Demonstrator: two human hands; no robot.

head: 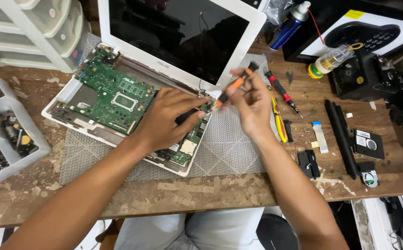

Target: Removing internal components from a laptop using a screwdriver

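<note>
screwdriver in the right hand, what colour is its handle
Orange and black, seen in the head view: the screwdriver held in the right hand.

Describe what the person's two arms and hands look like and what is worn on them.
Both arms are bare from the bottom edge of the picture to the fingertips: no sleeves, gloves or watch show. The left hand and the right hand show no rings or bands, as far as the view tells. Fingernails look short and unpainted. The only clothing in view is light trousers below the table edge.
</note>
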